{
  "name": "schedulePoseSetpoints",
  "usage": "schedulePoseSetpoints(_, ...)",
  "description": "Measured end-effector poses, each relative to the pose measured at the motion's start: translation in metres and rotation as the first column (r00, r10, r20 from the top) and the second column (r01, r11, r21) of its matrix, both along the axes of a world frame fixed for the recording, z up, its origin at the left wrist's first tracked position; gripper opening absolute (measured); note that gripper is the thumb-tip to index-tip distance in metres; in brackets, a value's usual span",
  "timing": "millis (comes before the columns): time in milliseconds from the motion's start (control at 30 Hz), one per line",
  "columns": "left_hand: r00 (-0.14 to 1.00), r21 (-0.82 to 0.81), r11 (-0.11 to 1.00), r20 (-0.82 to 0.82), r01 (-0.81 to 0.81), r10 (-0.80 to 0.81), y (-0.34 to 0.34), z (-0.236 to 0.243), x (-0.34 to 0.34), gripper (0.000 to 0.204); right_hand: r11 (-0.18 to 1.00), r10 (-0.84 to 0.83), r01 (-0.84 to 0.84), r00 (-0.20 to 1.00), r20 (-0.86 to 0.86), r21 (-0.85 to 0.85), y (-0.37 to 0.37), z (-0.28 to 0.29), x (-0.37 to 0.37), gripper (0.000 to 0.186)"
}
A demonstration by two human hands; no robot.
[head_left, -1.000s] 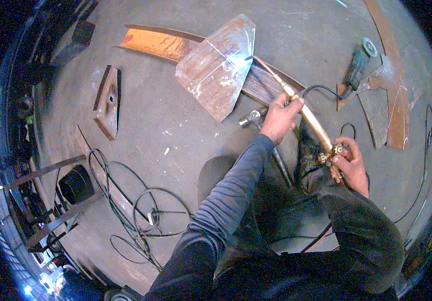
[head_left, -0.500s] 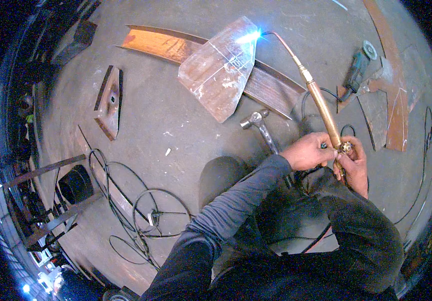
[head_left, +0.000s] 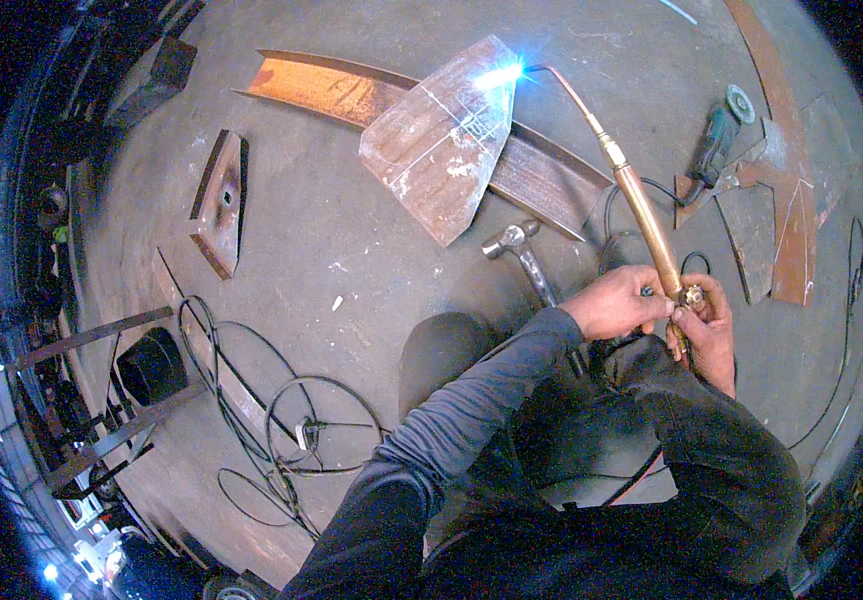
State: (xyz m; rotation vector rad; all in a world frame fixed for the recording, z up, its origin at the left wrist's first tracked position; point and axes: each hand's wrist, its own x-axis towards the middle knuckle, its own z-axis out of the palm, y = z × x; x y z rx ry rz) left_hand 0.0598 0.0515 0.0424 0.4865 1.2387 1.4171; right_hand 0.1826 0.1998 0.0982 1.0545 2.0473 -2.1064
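Note:
A brass gas torch (head_left: 643, 205) slants up and away from me, with a bright blue-white flame at its bent copper tip. My right hand (head_left: 713, 335) is closed around the handle end, beside a small brass valve knob (head_left: 692, 296). My left hand (head_left: 619, 303) pinches at the valve end of the torch from the other side; its fingertips partly hide what they touch. The flame shows over the far corner of a steel plate (head_left: 436, 150) with chalk lines on it. That plate rests across a rusty steel channel (head_left: 326, 90).
A ball-peen hammer (head_left: 526, 262) lies left of my hands. An angle grinder (head_left: 719, 140) rests at the right near rusty plate offcuts (head_left: 791, 230). Coiled black cable (head_left: 281, 420) spreads at lower left, beside a metal frame (head_left: 101, 450). A small steel piece with a hole (head_left: 216, 205) lies farther left.
Hardly anything differs. The floor items sit very slightly lower and to the right in the picture, while both hands keep their hold on the lit torch.

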Motion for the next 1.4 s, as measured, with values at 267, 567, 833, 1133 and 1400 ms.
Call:
schedulePoseSetpoints(267,0.980,0.052,0.979,-0.013,-0.199,0.200,-0.013,-0.028,-0.032,0.036,0.996,0.057,-0.062,0.996,-0.074,-0.071,0.006,0.001,0.006,0.046)
schedulePoseSetpoints(567,0.841,-0.046,0.850,0.132,-0.524,0.525,-0.023,-0.031,-0.063,0.031,0.985,0.136,-0.140,0.990,-0.041,-0.105,0.008,-0.002,0.007,0.038)
schedulePoseSetpoints(833,0.841,-0.092,0.858,0.172,-0.505,0.513,-0.019,-0.038,-0.060,0.025,0.994,0.105,-0.102,0.991,0.078,-0.041,0.007,-0.002,0.008,0.032)
schedulePoseSetpoints(1133,0.839,-0.090,0.859,0.188,-0.503,0.511,-0.017,-0.045,-0.059,0.025,0.992,0.119,-0.115,0.988,0.097,-0.046,0.008,-0.003,0.008,0.030)
schedulePoseSetpoints(1400,0.844,-0.114,0.861,0.169,-0.495,0.508,-0.020,-0.041,-0.061,0.023,0.991,0.130,-0.126,0.989,0.076,-0.055,0.008,-0.007,0.008,0.031)
